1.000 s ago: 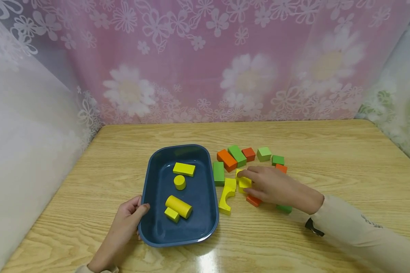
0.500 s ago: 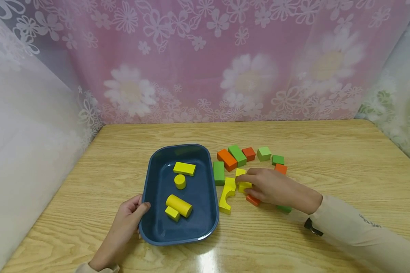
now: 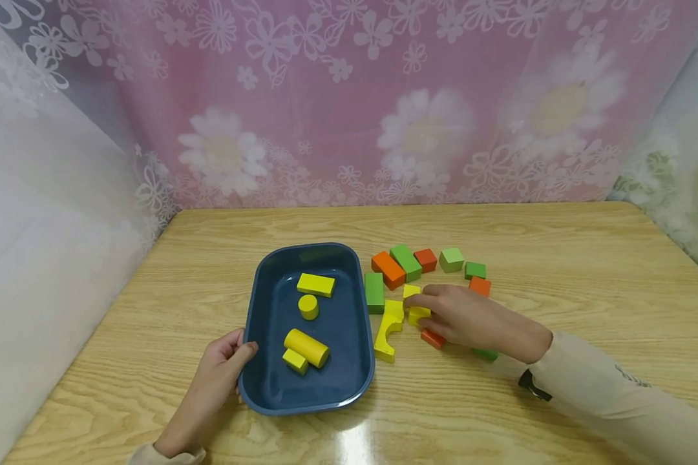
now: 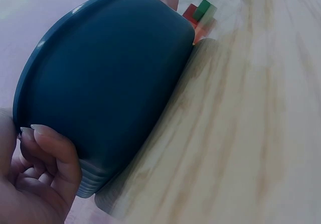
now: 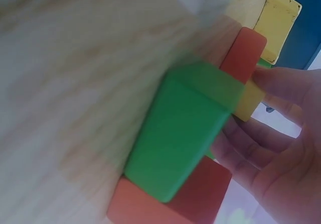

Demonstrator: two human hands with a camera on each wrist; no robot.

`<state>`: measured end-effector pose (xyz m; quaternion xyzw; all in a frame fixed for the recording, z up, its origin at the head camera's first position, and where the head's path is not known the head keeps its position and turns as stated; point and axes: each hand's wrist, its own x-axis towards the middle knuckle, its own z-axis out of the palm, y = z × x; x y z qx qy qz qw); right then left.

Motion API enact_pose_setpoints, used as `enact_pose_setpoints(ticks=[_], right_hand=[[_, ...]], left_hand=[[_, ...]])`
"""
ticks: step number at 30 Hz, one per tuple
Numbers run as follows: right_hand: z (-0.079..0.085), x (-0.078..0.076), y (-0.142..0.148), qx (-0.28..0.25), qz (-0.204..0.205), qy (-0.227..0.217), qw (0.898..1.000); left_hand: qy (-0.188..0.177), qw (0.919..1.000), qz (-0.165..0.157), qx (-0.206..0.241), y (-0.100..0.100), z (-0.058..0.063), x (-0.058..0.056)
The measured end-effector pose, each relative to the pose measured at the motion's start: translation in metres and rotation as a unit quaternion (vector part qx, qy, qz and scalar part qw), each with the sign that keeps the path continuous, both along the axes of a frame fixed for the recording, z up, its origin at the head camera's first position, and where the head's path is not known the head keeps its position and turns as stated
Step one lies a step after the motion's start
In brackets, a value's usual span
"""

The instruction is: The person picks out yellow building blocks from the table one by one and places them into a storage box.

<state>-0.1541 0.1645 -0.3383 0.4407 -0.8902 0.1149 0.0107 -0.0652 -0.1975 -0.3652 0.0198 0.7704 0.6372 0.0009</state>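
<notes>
My left hand (image 3: 218, 371) grips the left rim of a dark blue tray (image 3: 365, 361), thumb over the edge; the left wrist view shows fingers curled against its outer wall (image 4: 110, 78). Inside the tray lie a yellow cylinder (image 3: 306, 347), a short yellow round block (image 3: 308, 307), a flat yellow block (image 3: 316, 285) and a small yellow block (image 3: 295, 361). Right of the tray, my right hand (image 3: 462, 316) pinches a yellow block (image 3: 417, 315), partly hidden by the fingers. Another yellow block (image 3: 411, 290) sits just behind it, and a yellow arch block (image 3: 388, 330) lies to the left.
Around the right hand lie green blocks (image 3: 375, 293), an orange block (image 3: 388, 270), red blocks (image 3: 425, 260) and a light green cube (image 3: 451, 259). A red block (image 3: 433, 338) and a green block (image 5: 178, 133) lie close by the hand. A floral curtain (image 3: 326, 116) hangs behind the table.
The right hand's fingers have shifted slightly, showing more of the yellow block behind them. The left hand and tray stay where they were.
</notes>
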Motion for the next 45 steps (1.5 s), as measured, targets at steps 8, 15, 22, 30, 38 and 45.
enact_pose_setpoints(ticks=[8,15,22,30,38,45], right_hand=[[0.000,0.001,0.000,-0.008,0.005,0.010,1.000],[0.001,0.002,-0.001,-0.003,0.006,0.010,1.000],[0.001,0.001,-0.001,-0.008,0.010,0.007,1.000],[0.006,0.003,-0.002,-0.013,0.009,0.028,0.999],[0.018,0.005,-0.006,-0.047,-0.008,0.040,0.998],[0.029,0.010,-0.020,-0.071,-0.031,0.008,0.997]], left_hand=[[-0.001,1.0000,0.004,-0.006,0.001,0.001,-0.001],[-0.003,1.0000,0.003,0.002,0.000,0.001,0.000],[-0.008,1.0000,0.004,0.000,0.000,0.002,-0.001],[0.000,1.0000,-0.005,0.005,0.000,0.000,0.000],[0.012,0.9997,-0.019,0.009,-0.002,0.000,0.000],[0.011,0.9997,-0.017,0.015,-0.001,0.000,0.000]])
